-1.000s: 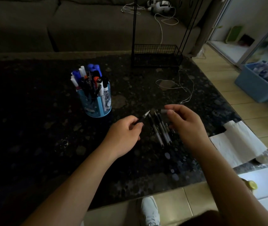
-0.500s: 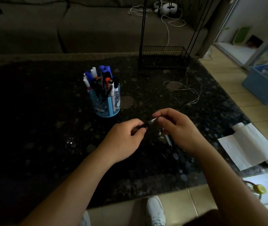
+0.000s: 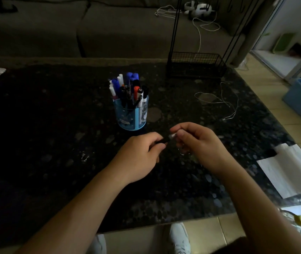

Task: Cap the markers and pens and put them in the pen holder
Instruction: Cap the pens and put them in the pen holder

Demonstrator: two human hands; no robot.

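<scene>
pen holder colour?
Light blue, partly see-through; the pen holder shows best in the head view, the only one.

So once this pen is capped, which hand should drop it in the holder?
Probably left. The left hand grips the pen by its barrel and sits nearer the pen holder; the right hand only pinches the cap at the tip.

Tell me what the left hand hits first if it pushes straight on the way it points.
The cap pinched in the right hand: the left hand aims its pen at it from very close. Depth looks matched, though the dim view leaves some doubt.
</scene>
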